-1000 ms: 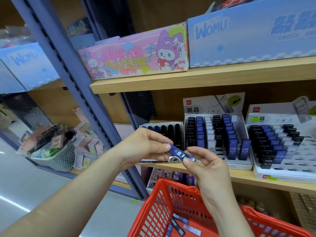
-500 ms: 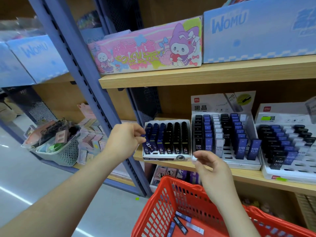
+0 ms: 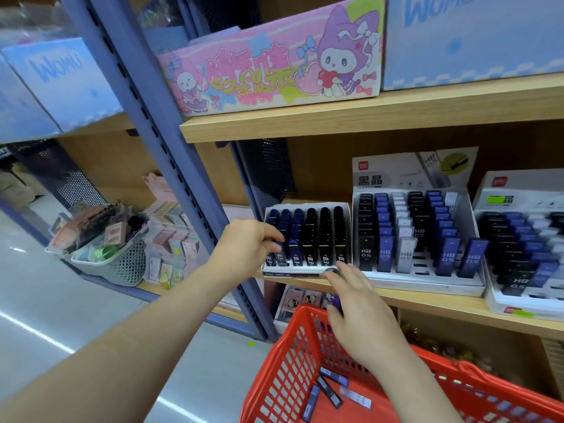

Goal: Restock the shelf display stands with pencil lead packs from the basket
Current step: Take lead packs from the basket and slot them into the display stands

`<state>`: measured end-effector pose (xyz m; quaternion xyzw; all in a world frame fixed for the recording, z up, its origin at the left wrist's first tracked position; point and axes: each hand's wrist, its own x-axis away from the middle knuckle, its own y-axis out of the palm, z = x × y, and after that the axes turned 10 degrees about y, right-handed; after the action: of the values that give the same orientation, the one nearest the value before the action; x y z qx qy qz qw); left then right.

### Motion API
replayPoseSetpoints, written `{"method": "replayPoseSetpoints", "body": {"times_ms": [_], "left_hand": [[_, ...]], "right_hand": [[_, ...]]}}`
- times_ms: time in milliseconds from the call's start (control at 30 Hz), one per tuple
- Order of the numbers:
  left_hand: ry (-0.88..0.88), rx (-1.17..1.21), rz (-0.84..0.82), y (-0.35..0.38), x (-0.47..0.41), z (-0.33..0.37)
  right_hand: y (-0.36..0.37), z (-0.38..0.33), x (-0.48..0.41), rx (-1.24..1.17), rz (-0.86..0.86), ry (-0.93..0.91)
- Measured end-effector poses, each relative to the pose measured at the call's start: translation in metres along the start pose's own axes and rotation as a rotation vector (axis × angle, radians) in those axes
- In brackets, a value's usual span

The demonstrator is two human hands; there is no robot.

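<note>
Head view: a pale wooden shelf point(image 3: 427, 303) sits on a blue steel upright point(image 3: 158, 123) above a glossy grey floor point(image 3: 45, 315). At the shelf's front edge a white display stand point(image 3: 293, 273) holds upright rows of blue packs point(image 3: 297, 236) and black ones. The left hand point(image 3: 247, 251) curls its fingers over the leftmost blue rows — whether they pinch one I cannot tell. The right hand point(image 3: 363, 319) hovers with relaxed, spread fingers over the red basket point(image 3: 274, 377), where slim loose packs point(image 3: 329, 389) lie flat — blue and dark.

Red lattice basket point(image 3: 283, 377), blue and black lead packs point(image 3: 295, 239) in white stand point(image 3: 293, 273), pink cartoon-printed box point(image 3: 274, 71)
</note>
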<state>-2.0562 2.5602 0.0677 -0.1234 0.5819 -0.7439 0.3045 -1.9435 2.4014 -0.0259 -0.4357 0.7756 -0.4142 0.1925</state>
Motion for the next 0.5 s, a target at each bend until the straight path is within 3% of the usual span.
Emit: {"method": "replayPoseSetpoints", "body": {"times_ms": [400, 500], "left_hand": [[-0.096, 0.16, 0.134, 0.014, -0.006, -0.012], [-0.038, 0.074, 0.095, 0.02, -0.005, -0.013]], "right_hand": [[-0.005, 0.001, 0.003, 0.135, -0.046, -0.028], [-0.005, -0.001, 0.003, 0.149, -0.05, -0.029]]}}
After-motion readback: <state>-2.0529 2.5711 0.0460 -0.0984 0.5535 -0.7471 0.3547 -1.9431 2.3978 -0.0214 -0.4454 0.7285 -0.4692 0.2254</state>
